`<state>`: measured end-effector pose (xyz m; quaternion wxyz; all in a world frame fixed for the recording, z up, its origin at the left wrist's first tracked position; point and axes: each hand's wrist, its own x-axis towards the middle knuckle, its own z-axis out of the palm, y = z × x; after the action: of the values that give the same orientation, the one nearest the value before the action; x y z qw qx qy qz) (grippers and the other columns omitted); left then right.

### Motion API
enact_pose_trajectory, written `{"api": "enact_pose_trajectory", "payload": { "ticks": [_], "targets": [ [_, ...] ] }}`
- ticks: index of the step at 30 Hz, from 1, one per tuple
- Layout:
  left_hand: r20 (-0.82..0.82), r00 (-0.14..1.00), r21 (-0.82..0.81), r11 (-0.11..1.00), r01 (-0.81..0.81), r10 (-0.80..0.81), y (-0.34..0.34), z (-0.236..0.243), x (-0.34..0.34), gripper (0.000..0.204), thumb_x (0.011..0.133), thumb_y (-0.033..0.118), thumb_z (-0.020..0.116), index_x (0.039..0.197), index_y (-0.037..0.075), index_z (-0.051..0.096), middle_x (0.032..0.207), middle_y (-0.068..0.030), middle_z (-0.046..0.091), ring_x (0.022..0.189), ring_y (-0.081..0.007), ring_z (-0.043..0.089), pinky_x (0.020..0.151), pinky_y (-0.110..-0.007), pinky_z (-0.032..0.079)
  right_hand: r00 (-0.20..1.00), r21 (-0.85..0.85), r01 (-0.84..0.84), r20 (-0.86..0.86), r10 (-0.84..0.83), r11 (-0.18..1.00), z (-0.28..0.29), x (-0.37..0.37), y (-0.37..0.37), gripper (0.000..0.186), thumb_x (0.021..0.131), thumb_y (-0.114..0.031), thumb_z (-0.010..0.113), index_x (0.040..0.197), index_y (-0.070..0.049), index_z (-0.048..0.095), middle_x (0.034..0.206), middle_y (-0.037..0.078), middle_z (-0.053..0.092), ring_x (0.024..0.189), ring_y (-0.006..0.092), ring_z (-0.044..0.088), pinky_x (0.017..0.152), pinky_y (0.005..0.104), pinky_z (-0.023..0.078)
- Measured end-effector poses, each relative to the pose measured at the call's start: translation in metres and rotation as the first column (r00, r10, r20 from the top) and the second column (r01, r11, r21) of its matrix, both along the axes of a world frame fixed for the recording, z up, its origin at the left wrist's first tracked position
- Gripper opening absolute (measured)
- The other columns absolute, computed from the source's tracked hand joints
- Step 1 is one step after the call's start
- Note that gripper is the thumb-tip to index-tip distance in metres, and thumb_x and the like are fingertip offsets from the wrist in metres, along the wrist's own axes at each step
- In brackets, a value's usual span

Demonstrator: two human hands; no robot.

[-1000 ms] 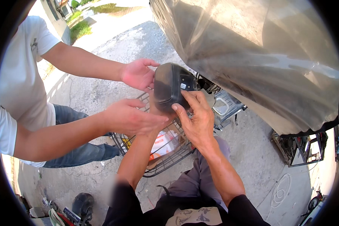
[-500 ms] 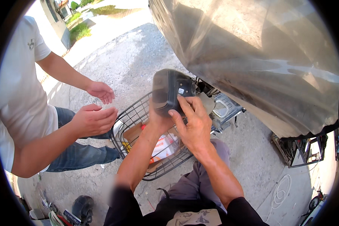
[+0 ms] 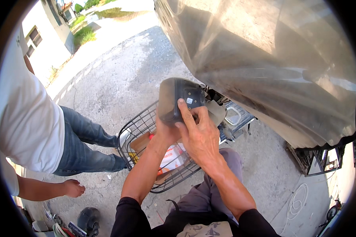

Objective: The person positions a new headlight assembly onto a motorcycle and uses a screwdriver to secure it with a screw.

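By wire basket [image 3: 162, 192], right hand [image 3: 201, 140] — partly open, touching black casing [image 3: 169, 98]

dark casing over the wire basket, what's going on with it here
A person holds the dark casing from beneath in the left hand, its fingers hidden. The right hand touches it, index finger beside a small white label. Below, the wire basket contains a white-and-orange package. A co-worker stands at left, not touching the casing.

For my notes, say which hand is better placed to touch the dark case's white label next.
Probably the right hand, its index fingertip beside the label; the left hand seems to support the case.
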<state>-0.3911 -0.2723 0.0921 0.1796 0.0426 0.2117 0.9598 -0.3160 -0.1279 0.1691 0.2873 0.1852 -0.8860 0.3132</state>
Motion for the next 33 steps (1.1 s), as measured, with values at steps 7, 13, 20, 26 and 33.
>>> {"api": "enact_pose_trajectory", "payload": {
  "ticks": [7, 13, 20, 26, 33],
  "targets": [
    [-0.032, 0.999, 0.031, 0.999, 0.038, -0.037, 0.002, 0.001, -0.001, 0.072, 0.108, 0.064, 0.042, 0.151, 0.01, 0.064, 0.143, -0.0153, 0.07, 0.127, -0.0351, 0.07, 0.112, -0.053, 0.057, 0.995, 0.015, 0.007, 0.096, -0.008, 1.0, -0.002, 0.009, 0.005, 0.079, 0.095, -0.014, 0.084, 0.166, -0.026, 0.055, 0.117, 0.01, 0.061, 0.089, 0.0297, 0.07, 0.074, 0.0457, 0.061],
    [0.014, 0.999, -0.034, 0.999, 0.034, -0.033, 0.002, -0.002, 0.0, 0.082, 0.104, 0.072, 0.036, 0.156, 0.013, 0.06, 0.149, -0.0158, 0.067, 0.132, -0.0366, 0.067, 0.114, -0.056, 0.055, 0.998, 0.105, 0.018, 0.061, -0.025, 0.994, -0.003, 0.014, 0.008, 0.081, 0.095, -0.012, 0.084, 0.168, -0.029, 0.052, 0.117, 0.011, 0.061, 0.091, 0.0307, 0.071, 0.074, 0.0469, 0.061],
    [-0.071, 0.997, -0.111, 0.994, 0.003, -0.011, 0.002, -0.005, 0.005, 0.097, 0.1, 0.087, 0.032, 0.163, 0.018, 0.054, 0.157, -0.0139, 0.062, 0.141, -0.0359, 0.062, 0.117, -0.058, 0.053, 0.999, 0.074, 0.023, 0.039, -0.026, 0.997, -0.002, 0.021, 0.014, 0.078, 0.095, -0.009, 0.082, 0.166, -0.024, 0.053, 0.12, 0.012, 0.063, 0.09, 0.0304, 0.071, 0.074, 0.0463, 0.06],
    [-0.291, 0.957, -0.333, 0.938, -0.091, -0.011, -0.002, -0.008, 0.003, 0.098, 0.101, 0.088, 0.031, 0.163, 0.017, 0.054, 0.157, -0.0128, 0.063, 0.142, -0.0324, 0.063, 0.118, -0.056, 0.054, 0.996, -0.07, -0.019, 0.085, 0.025, 0.997, 0.003, 0.03, 0.018, 0.075, 0.091, -0.013, 0.087, 0.159, -0.013, 0.055, 0.126, 0.016, 0.064, 0.094, 0.034, 0.072, 0.077, 0.0469, 0.06],
    [-0.34, 0.941, -0.36, 0.923, -0.137, 0.007, -0.003, 0.0, 0.01, 0.091, 0.105, 0.078, 0.039, 0.159, 0.007, 0.056, 0.148, -0.0145, 0.069, 0.132, -0.0274, 0.069, 0.111, -0.046, 0.058, 0.988, -0.195, 0.002, 0.149, 0.028, 0.981, 0.015, 0.037, 0.021, 0.093, 0.084, -0.028, 0.096, 0.161, -0.006, 0.048, 0.139, 0.021, 0.06, 0.11, 0.0373, 0.072, 0.09, 0.0456, 0.061]
  ]
}}
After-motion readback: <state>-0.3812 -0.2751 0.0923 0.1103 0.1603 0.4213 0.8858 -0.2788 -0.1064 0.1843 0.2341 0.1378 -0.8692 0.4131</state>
